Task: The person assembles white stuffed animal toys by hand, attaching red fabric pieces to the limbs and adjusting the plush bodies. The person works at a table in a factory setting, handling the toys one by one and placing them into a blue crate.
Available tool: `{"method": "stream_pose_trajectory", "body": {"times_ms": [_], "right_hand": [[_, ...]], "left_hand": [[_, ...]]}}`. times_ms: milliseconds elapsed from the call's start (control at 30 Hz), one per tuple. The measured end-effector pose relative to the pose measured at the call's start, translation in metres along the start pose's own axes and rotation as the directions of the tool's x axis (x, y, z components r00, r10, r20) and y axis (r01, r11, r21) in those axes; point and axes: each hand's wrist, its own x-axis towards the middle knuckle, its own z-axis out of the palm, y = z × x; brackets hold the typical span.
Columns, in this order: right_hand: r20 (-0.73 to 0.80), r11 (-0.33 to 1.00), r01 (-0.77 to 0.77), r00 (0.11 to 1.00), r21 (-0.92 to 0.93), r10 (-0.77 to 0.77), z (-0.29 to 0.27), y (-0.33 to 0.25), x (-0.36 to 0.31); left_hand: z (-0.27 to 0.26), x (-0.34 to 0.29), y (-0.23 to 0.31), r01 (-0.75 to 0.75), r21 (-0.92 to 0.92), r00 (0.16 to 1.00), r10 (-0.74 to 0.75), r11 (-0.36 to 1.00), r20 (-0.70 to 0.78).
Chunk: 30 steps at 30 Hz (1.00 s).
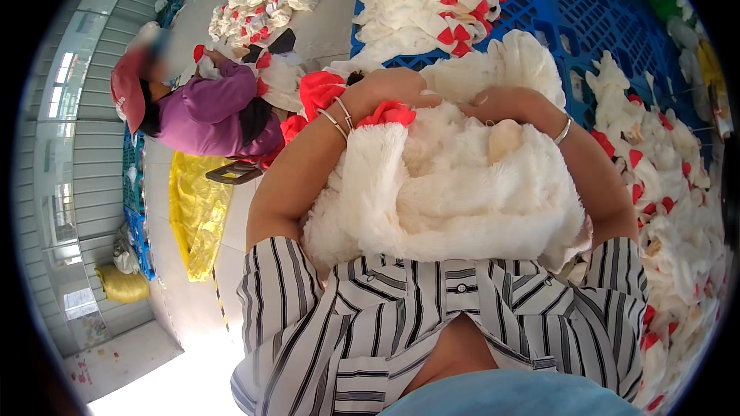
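A heap of white plush toy skins (pixel 478 208), limp and furry, lies across my lap and against my striped shirt. Red fabric bows (pixel 388 114) show among the fur near my left wrist. My left hand (pixel 395 88) is closed on the plush at the heap's far side, its fingertips partly sunk in fur. Facing it, my right hand (pixel 510 103) has its fingers curled into the same white plush. A small pale beige patch (pixel 505 140) shows just below the right hand. What lies between the fingertips is hidden.
To the left, a person (pixel 212 112) in purple handles a white and red piece. Blue plastic pallets (pixel 609 8) stand ahead, bearing a plush pile (pixel 408 8). More plush lies on the far floor (pixel 331 27) and in a heap (pixel 678 246) at right. A yellow sack (pixel 196 208) lies left.
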Motion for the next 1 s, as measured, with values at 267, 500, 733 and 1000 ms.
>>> {"method": "stream_pose_trajectory", "body": {"times_ms": [267, 500, 733, 1000], "right_hand": [[-0.329, 0.876, 0.482, 0.823, -0.030, -0.464, -0.075, -0.017, 0.019], [-0.302, 0.889, 0.458, 0.848, 0.004, -0.435, -0.046, -0.017, 0.035], [-0.625, 0.970, 0.244, 0.754, -0.017, -0.201, -0.047, 0.029, 0.052], [-0.158, 0.979, 0.171, 0.970, -0.115, -0.188, 0.001, 0.038, 0.008]], "left_hand": [[-0.097, 0.018, -0.014, -0.149, -0.217, 0.875, 0.027, 0.965, -0.483], [-0.090, 0.038, -0.047, -0.176, -0.435, 0.924, -0.005, 0.883, -0.383], [-0.049, 0.069, -0.043, -0.012, -0.283, 0.985, -0.038, 0.959, -0.171], [0.022, 0.063, -0.049, -0.089, -0.293, 0.952, 0.168, 0.952, 0.257]]}}
